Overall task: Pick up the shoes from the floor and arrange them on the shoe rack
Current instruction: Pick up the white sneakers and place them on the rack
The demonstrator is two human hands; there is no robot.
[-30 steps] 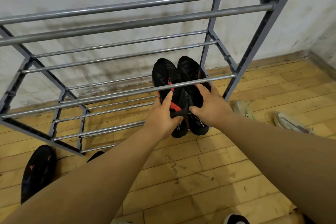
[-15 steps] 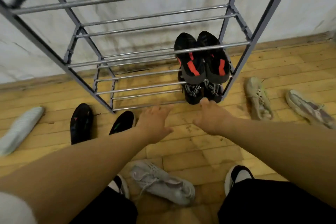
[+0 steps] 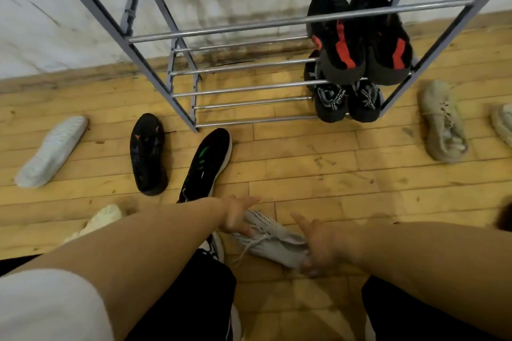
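A grey knit shoe (image 3: 273, 241) lies on the wooden floor just in front of my knees. My left hand (image 3: 238, 216) reaches over its toe with fingers spread, touching it. My right hand (image 3: 322, 246) is at its heel, lower fingers curled round the heel end; both hands are blurred. The grey metal shoe rack (image 3: 155, 63) stands against the wall. A black pair with red stripes (image 3: 357, 44) sits on a shelf at its right end, and another black pair (image 3: 346, 102) sits on the shelf below.
Loose shoes lie around: a white one sole-up (image 3: 52, 149) at left, two black ones (image 3: 148, 152) (image 3: 207, 163) by the rack's left leg, a cream one (image 3: 97, 221) under my left arm, and beige ones (image 3: 443, 122) right of the rack.
Both hands let go of the black-and-red pair on the rack and drew back and down to the grey shoe on the floor. The view tilted down.
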